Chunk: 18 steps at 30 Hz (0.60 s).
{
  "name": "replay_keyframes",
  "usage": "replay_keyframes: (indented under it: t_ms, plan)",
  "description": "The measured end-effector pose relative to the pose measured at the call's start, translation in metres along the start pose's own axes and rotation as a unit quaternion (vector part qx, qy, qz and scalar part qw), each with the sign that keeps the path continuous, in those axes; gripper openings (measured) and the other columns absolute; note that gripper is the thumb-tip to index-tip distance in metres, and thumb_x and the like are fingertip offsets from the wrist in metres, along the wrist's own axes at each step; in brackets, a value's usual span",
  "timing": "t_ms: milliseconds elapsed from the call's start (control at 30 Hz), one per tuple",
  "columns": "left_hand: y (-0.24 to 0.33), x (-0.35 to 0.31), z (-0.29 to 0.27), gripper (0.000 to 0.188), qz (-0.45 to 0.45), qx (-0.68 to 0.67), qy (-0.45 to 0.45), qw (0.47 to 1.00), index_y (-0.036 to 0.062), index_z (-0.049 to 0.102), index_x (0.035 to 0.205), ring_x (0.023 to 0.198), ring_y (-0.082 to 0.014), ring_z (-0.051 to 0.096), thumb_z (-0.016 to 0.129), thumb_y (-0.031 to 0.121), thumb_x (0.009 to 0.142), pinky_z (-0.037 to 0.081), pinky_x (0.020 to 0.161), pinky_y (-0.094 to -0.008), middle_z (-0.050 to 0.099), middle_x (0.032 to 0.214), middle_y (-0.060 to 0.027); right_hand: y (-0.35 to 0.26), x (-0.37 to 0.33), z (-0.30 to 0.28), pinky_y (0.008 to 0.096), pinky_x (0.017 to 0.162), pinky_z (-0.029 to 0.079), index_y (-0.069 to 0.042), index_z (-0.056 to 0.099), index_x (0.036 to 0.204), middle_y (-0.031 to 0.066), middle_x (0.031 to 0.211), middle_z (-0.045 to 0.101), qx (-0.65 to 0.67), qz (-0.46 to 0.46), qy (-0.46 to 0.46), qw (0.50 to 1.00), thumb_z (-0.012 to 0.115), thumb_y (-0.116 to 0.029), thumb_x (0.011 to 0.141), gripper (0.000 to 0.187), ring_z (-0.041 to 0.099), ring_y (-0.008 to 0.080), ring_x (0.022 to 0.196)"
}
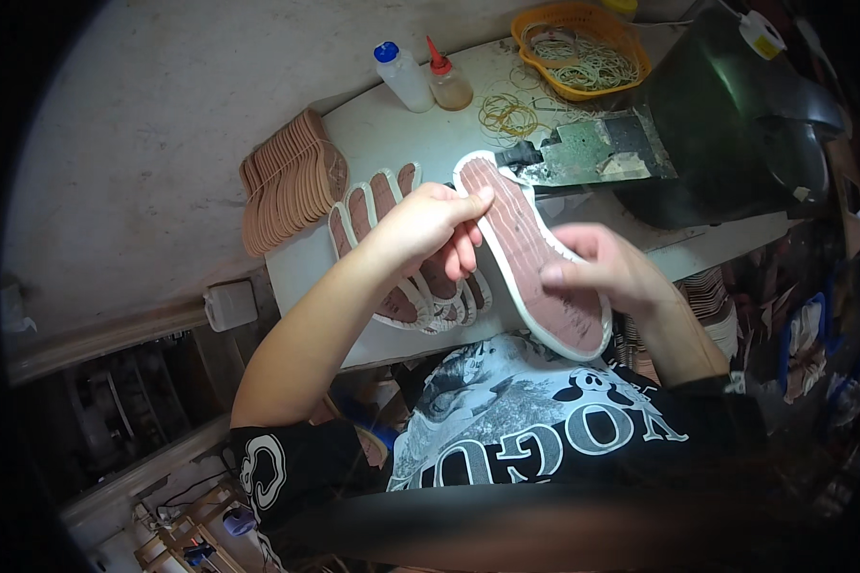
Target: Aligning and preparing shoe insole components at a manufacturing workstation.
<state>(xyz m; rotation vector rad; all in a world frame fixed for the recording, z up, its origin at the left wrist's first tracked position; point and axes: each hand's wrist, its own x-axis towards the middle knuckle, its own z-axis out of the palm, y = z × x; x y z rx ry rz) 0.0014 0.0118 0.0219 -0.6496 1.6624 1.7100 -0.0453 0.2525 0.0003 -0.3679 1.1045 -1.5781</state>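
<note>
Fingers [475,205] of the left hand [430,224] were pinched together on the white rim of a shoe sole [530,253], gripping it near its toe end, with the thumb behind and out of sight. Fingers [556,274] of the right hand [607,267] were closed on the same sole nearer its heel, thumb pressed on the reddish-brown face and the others curled behind. The sole hung tilted above the white bench [392,143], between the two hands, its toe pointing away from the person and its heel toward the chest.

Under the left hand lay a fanned row of similar white-rimmed soles [377,205], overlapping and reaching toward the near bench edge. Left of that hand, at the bench's left edge, stood a stack of tan insoles [291,181] packed on edge. Some bare bench surface lay beyond the left fingers.

Just beyond the toe of the held sole sat a worn green machine plate [592,153] with a dark clamp at its near corner, close to the sole's tip, and a dark machine housing [736,115] rose to the right of it. Farther off stood a blue-capped white bottle [403,76] and a red-nozzled bottle [447,81], side by side. Loose rubber bands [511,113] lay beside an orange basket [583,48] full of more.
</note>
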Motion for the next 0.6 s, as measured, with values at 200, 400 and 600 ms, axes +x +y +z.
replay_keyframes:
  t_ms: [200, 400, 600]
  plan:
    - [0.014, 0.009, -0.002, 0.049, 0.024, 0.083, 0.072, 0.994, 0.0050, 0.054, 0.061, 0.030, -0.0095, 0.040, 0.056, 0.044, 0.091, 0.033, 0.033, -0.0225, 0.048, 0.041, -0.0023, 0.032, -0.026, -0.001, 0.0233, 0.074, 0.049, 0.006, 0.063, 0.105, 0.0061, 0.094, 0.067, 0.040, 0.023, 0.110, 0.993, 0.063, -0.018, 0.089, 0.028, 0.061, 0.0077, 0.082]
    - [0.020, 0.027, -0.024, 0.053, 0.052, 0.172, 0.168, 0.969, 0.0080, 0.056, 0.055, 0.042, -0.0073, 0.038, 0.060, 0.052, 0.085, 0.030, 0.041, -0.0242, 0.044, 0.048, 0.0027, 0.031, 0.002, 0.002, 0.0231, 0.073, 0.050, 0.006, 0.063, 0.107, 0.0085, 0.095, 0.067, 0.135, -0.014, 0.140, 0.981, 0.058, -0.016, 0.092, 0.027, 0.063, 0.0094, 0.080]
    - [0.028, 0.042, -0.047, 0.052, 0.111, 0.121, 0.169, 0.972, 0.0053, 0.059, 0.062, 0.040, -0.0083, 0.038, 0.062, 0.052, 0.084, 0.032, 0.040, -0.0240, 0.045, 0.048, 0.0020, 0.035, 0.035, 0.006, 0.0234, 0.074, 0.051, 0.006, 0.061, 0.111, 0.0097, 0.096, 0.067, 0.161, -0.045, 0.121, 0.978, 0.057, -0.017, 0.093, 0.030, 0.064, 0.0104, 0.083]
